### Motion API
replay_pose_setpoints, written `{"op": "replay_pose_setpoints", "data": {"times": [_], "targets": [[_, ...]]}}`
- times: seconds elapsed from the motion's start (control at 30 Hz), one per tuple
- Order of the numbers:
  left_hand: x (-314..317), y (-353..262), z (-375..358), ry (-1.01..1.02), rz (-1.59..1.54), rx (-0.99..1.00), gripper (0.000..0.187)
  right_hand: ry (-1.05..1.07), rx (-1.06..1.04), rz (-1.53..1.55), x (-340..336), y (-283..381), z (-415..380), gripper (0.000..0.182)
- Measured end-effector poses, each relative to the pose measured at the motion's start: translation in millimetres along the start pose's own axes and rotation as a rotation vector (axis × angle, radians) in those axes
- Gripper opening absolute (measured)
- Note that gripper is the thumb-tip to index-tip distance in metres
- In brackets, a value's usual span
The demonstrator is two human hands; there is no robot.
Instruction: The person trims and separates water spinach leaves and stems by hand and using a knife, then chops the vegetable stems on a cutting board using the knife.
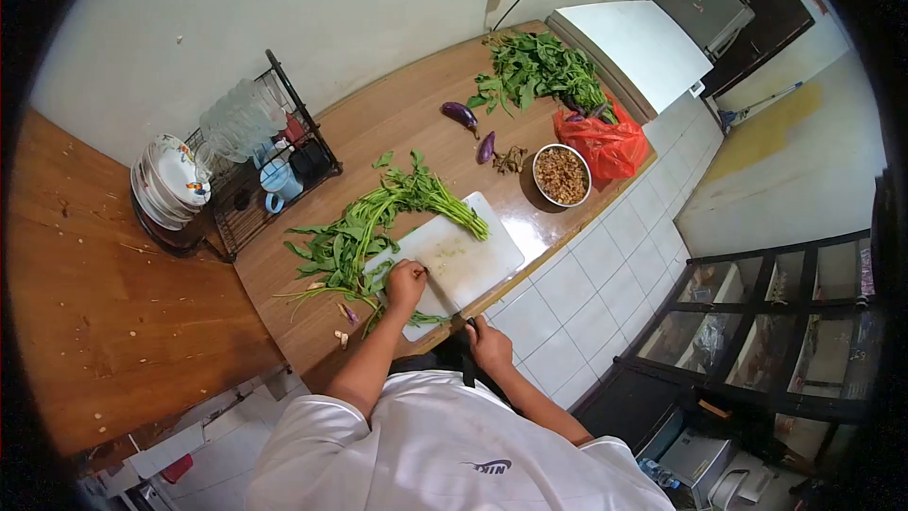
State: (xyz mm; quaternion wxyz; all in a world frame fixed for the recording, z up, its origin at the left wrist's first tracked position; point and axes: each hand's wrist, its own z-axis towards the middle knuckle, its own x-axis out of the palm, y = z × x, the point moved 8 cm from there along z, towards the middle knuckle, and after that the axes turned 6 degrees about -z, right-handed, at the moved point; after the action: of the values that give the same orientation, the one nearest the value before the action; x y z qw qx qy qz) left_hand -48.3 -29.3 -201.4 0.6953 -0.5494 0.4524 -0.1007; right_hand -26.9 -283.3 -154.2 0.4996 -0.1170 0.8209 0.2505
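Observation:
My right hand [490, 345] is wrapped round the dark handle of a knife [446, 295] at the near edge of the white cutting board [506, 251]. The blade points away across the board. My left hand [407, 286] is closed in a pinch near the blade's tip; a small dark bit shows at its fingers, too small to name. Leafy green stems [416, 191] lie in a heap along the board's far and left sides, cut ends resting on it. Small green scraps and stalks [430, 319] lie on the board near my left wrist.
Two purple eggplants [460, 115] and a bowl of brown pieces [562, 175] are farther along the wooden table [378, 104]. More greens [544, 71] lie by a red plastic bag [610, 147]. A dish rack [274, 147] with glasses and plates stands at the left.

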Motion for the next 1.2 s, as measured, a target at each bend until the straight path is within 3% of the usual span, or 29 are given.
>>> {"op": "replay_pose_setpoints", "data": {"times": [0.63, 0.8, 1.2], "targets": [[0.0, 3.3, -0.4, -0.005, -0.065, 0.017, 0.008, -0.047, 0.062, 0.056, -8.1, -9.2, 6.8, 0.032], [-1.4, 7.7, -0.3, 0.003, 0.005, -0.006, 0.008, -0.016, -0.036, 0.025, -3.1, 2.8, 4.4, 0.031], [-5.0, 4.4, 0.4, -0.007, -0.008, 0.003, 0.01, -0.071, -0.051, 0.032, 3.6, 7.9, 16.5, 0.03]]}}
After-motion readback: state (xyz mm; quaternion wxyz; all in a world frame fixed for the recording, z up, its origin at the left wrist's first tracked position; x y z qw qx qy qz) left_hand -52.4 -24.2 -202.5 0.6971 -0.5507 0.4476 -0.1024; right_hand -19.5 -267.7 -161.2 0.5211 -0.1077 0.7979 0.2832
